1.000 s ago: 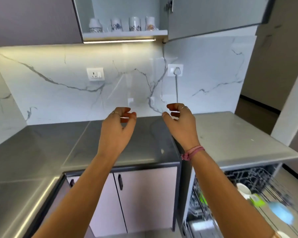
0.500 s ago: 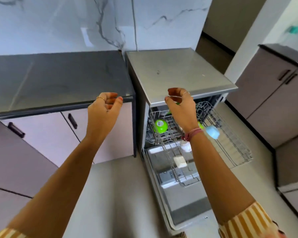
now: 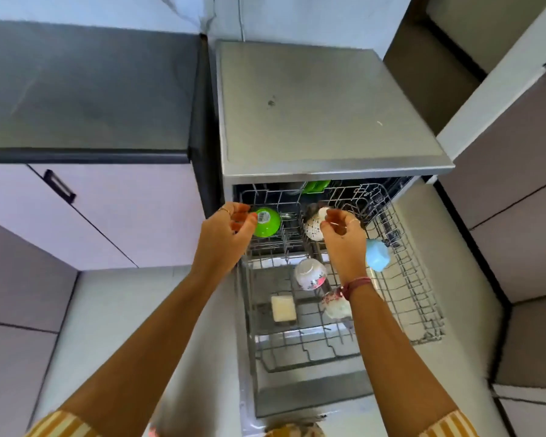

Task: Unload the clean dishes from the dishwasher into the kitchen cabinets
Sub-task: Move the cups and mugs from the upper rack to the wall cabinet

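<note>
The dishwasher (image 3: 328, 121) is standing open beside the dark bench (image 3: 85, 86), with its wire rack (image 3: 404, 279) pulled out over the lowered door. Both hands are hovering above the back part of the rack, holding nothing. The left hand (image 3: 226, 238) is hanging with fingers loosely curled, just beside an upturned green bowl (image 3: 267, 222) that is sitting at the rack's left rear; whether the fingertips are touching the bowl cannot be told. The right hand (image 3: 344, 238) is also loosely curled, thumb and fingers apart, poised over a white patterned bowl (image 3: 314, 227) lying in the middle of the rack. A light blue cup (image 3: 377, 255) is resting just to the right of that wrist. Nearer the front, a white cup with a red floral print (image 3: 309, 274) is sitting upside down, another patterned piece (image 3: 336, 305) is lying partly hidden under the right forearm, and a pale rectangular container (image 3: 283, 308) is lying to their left. Something green (image 3: 316, 186) is showing deep inside the dishwasher, too hidden to identify
</note>
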The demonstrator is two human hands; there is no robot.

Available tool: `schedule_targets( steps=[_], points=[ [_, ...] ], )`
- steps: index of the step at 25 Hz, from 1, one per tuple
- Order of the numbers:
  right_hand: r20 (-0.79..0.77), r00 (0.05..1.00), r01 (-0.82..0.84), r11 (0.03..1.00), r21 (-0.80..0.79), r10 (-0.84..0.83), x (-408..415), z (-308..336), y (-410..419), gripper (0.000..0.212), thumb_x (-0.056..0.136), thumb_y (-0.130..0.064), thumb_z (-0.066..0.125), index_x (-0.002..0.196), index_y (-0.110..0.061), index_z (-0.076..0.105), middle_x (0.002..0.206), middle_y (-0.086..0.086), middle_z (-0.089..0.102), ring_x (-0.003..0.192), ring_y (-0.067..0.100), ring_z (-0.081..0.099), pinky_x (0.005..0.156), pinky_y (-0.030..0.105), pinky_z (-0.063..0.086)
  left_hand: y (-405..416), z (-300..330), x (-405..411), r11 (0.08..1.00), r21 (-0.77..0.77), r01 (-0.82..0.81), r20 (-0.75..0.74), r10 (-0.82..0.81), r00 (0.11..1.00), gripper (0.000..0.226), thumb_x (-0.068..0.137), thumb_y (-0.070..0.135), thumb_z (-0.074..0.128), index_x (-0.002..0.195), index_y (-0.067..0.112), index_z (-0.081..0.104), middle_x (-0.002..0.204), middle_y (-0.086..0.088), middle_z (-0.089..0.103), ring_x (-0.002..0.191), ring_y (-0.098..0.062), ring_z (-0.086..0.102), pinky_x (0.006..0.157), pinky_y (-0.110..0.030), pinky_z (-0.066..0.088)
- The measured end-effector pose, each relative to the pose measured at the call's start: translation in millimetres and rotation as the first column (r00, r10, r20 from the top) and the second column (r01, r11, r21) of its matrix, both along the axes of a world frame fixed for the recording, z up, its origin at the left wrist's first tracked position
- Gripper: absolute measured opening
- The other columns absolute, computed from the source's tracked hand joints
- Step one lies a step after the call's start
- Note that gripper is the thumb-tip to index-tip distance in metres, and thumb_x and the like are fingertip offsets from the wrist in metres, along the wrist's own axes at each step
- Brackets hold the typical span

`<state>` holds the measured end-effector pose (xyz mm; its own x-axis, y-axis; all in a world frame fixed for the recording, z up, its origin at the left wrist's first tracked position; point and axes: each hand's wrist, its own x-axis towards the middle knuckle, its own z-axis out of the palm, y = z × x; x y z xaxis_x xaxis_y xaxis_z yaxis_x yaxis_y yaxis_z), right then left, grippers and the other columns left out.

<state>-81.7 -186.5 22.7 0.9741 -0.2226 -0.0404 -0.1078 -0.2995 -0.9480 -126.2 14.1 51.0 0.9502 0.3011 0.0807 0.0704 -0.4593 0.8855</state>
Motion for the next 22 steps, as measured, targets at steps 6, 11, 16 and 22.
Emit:
schedule_targets(
  steps=[6, 11, 16, 22],
  points=[
    [-0.235, 0.972, -0.027, 0.995, -0.097, 0.003, 55.1, -88.9, -93.5, 0.019, 0.086, -0.013, 0.061, 0.102, -0.025, 0.059, 0.1, 0.003, 0.067, 0.093, 0.02, 0.062, 0.08, 0.03, 0.052, -105.9, -86.5, 69.0, 0.999, -0.048, -0.013, -0.197, 0.004, 0.98, 0.02, 0.091, 0.022, 0.06, 0.107, 0.01, 0.064, 0.085, 0.003, 0.067, 0.076, -0.009, 0.062, 0.07, -0.017, 0.05],
    [-0.398, 0.914, -0.136, 0.982, -0.129, 0.074, 56.0, -157.1, -139.4, 0.022, 0.087, -0.011, 0.061, 0.108, -0.015, 0.06, 0.102, 0.004, 0.066, 0.094, 0.02, 0.062, 0.077, 0.019, 0.05, -151.6, -157.0, 124.4, 0.996, -0.07, 0.055, -0.337, -0.076, 0.939, 0.027, 0.088, 0.02, 0.065, 0.111, 0.006, 0.062, 0.098, -0.006, 0.069, 0.087, -0.017, 0.064, 0.082, -0.029, 0.053],
    [-0.414, 0.892, -0.227, 0.972, -0.063, 0.182, 59.2, -196.2, -147.3, 0.028, 0.087, -0.005, 0.063, 0.114, -0.012, 0.06, 0.102, -0.001, 0.064, 0.095, 0.012, 0.06, 0.078, 0.006, 0.048, -179.4, -226.8, 189.7, 0.986, 0.096, 0.138, -0.387, -0.09, 0.918, 0.077, 0.073, 0.032, 0.08, 0.135, 0.004, 0.043, 0.134, -0.017, 0.05, 0.124, -0.03, 0.046, 0.101, -0.04, 0.041],
    [-0.385, 0.897, -0.23, 0.973, 0.012, 0.217, 64.3, -218.6, -151.7, 0.032, 0.087, -0.007, 0.064, 0.119, -0.011, 0.059, 0.108, -0.001, 0.065, 0.101, 0.01, 0.061, 0.084, 0.013, 0.049, -199.5, -289.1, 238.8, 0.983, 0.064, 0.171, -0.343, -0.139, 0.929, 0.109, 0.051, 0.03, 0.091, 0.14, 0.012, 0.032, 0.134, -0.011, 0.049, 0.121, -0.028, 0.047, 0.1, -0.04, 0.042]
  ],
)
